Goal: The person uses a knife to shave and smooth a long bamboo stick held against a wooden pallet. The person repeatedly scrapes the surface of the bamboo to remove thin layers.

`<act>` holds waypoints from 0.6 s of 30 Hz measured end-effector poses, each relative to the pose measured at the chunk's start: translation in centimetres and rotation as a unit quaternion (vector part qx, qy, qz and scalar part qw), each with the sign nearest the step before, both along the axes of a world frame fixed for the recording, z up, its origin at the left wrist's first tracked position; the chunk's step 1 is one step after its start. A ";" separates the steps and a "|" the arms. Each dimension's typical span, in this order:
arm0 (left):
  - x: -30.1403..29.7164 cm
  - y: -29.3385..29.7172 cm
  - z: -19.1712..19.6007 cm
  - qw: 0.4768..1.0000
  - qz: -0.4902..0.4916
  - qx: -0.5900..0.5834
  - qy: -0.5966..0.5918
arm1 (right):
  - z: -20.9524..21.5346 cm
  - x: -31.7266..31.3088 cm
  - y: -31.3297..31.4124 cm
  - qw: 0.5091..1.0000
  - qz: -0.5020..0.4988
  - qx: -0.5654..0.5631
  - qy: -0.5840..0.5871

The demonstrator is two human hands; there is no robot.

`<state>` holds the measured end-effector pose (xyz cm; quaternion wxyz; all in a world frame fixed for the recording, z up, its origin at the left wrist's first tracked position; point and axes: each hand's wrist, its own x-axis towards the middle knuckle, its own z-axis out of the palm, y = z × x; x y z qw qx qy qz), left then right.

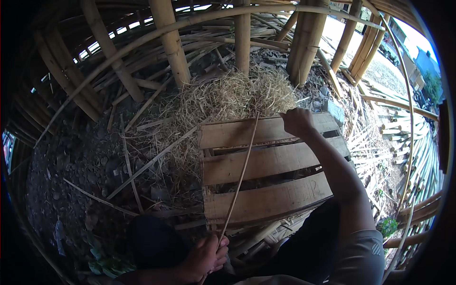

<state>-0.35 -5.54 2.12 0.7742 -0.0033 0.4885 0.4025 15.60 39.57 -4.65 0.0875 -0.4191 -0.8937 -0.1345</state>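
My left hand (207, 258), low in the head view, is wrapped round a thin bamboo stick (241, 176). The stick slants up and away over the wooden slatted crate (266, 164), its far tip near the crate's far edge. My right arm stretches out over the crate's right side. At its end my right hand (298, 122) is closed by the far slat, to the right of the stick's tip and apart from it. What its fingers hold, if anything, is hidden.
A heap of pale bamboo shavings (228, 97) lies just beyond the crate. Thick upright bamboo posts (170, 42) stand behind it. Loose strips (156, 161) cross the dark ground on the left. Many cut bamboo poles (418, 166) are stacked at the right.
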 end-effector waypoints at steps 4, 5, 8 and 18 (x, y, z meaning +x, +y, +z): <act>-0.8 0.2 -0.2 1.000 0.001 0.019 -0.002 | 1.0 3.6 -1.3 0.995 -0.021 0.057 0.083; -0.9 0.2 -0.2 1.000 0.005 0.019 -0.001 | 1.8 4.5 -2.0 0.994 -0.031 0.049 0.097; -1.2 0.9 0.3 1.000 0.002 0.027 -0.004 | 3.7 9.2 -1.5 0.985 -0.030 0.054 0.162; -1.6 1.8 1.1 1.000 0.007 0.030 -0.006 | -2.3 23.3 -0.4 0.978 -0.101 0.150 0.105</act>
